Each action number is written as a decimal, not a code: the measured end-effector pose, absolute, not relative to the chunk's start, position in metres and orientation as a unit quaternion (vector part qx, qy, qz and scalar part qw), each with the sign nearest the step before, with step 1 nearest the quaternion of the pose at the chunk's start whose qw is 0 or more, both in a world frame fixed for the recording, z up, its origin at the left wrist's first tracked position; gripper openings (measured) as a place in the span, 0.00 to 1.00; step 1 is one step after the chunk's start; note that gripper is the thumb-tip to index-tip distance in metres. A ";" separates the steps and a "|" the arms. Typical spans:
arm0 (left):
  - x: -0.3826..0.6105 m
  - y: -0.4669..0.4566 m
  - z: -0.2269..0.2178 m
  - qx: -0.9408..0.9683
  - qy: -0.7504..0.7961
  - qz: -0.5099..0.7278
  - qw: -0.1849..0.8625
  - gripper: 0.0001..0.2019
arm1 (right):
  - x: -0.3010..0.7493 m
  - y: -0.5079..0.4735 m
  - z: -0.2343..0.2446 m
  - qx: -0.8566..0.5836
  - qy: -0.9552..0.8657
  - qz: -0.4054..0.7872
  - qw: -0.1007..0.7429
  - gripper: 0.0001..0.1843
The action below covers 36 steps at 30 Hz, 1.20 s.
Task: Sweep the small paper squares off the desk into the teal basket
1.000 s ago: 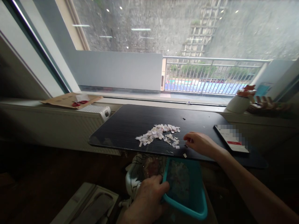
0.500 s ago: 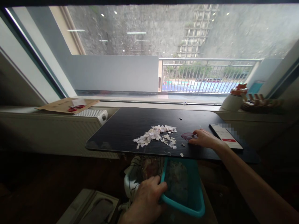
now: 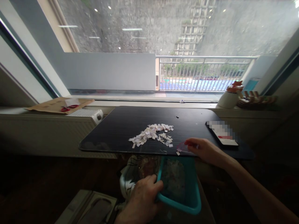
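Below the table edge, my left hand (image 3: 144, 194) is closed on the near left rim of a turquoise plastic bin (image 3: 196, 199). Pale paper scraps (image 3: 175, 179) lie inside the bin. My right hand (image 3: 203, 149) is low over the front of the black tabletop (image 3: 144, 115), its fingers closed on a thin, see-through pinkish protractor (image 3: 183, 147). One small white paper piece (image 3: 178, 153) lies by the protractor at the table's front edge. To the left of it spreads a heap of cut white paper pieces (image 3: 150, 133), with a looser cluster on its right side.
A phone (image 3: 223, 135) lies on the table's right side. A white pot (image 3: 227, 99) stands on the sill. Red-handled scissors (image 3: 67, 108) rest on brown paper (image 3: 44, 105) at left, beside a radiator (image 3: 58, 133). An open box (image 3: 93, 207) is on the floor.
My right hand has drawn the protractor toward the table's front edge, close to the stray paper piece. My left hand keeps hold of the bin. The view has shifted slightly.
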State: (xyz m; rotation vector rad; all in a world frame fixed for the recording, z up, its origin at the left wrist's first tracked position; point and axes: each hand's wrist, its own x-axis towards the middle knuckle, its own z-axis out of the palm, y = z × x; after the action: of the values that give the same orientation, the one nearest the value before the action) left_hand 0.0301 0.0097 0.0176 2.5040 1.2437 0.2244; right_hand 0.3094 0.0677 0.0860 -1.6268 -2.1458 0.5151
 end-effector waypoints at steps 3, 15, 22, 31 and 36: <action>0.028 0.010 0.017 0.879 0.438 0.089 0.165 0.06 | 0.308 0.053 0.085 -0.567 -0.766 0.222 0.206 0.13; 0.026 0.011 0.018 0.878 0.442 0.063 0.173 0.07 | 0.282 0.062 0.072 -0.552 -0.774 0.137 0.280 0.17; 0.027 0.011 0.016 0.880 0.435 0.086 0.168 0.07 | 0.286 0.052 0.076 -0.550 -0.777 0.133 0.277 0.17; 0.025 0.011 0.019 0.879 0.435 0.091 0.172 0.07 | 0.283 0.027 0.075 -0.520 -0.781 0.182 0.294 0.14; 0.027 0.012 0.018 0.878 0.436 0.097 0.173 0.07 | 0.273 0.021 0.073 -0.530 -0.751 0.163 0.359 0.11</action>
State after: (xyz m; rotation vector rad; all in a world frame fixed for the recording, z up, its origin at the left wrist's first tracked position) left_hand 0.0268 0.0123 0.0178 2.4896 1.2381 0.2748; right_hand 0.2732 0.0210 0.0733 -1.3671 -1.9367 0.4199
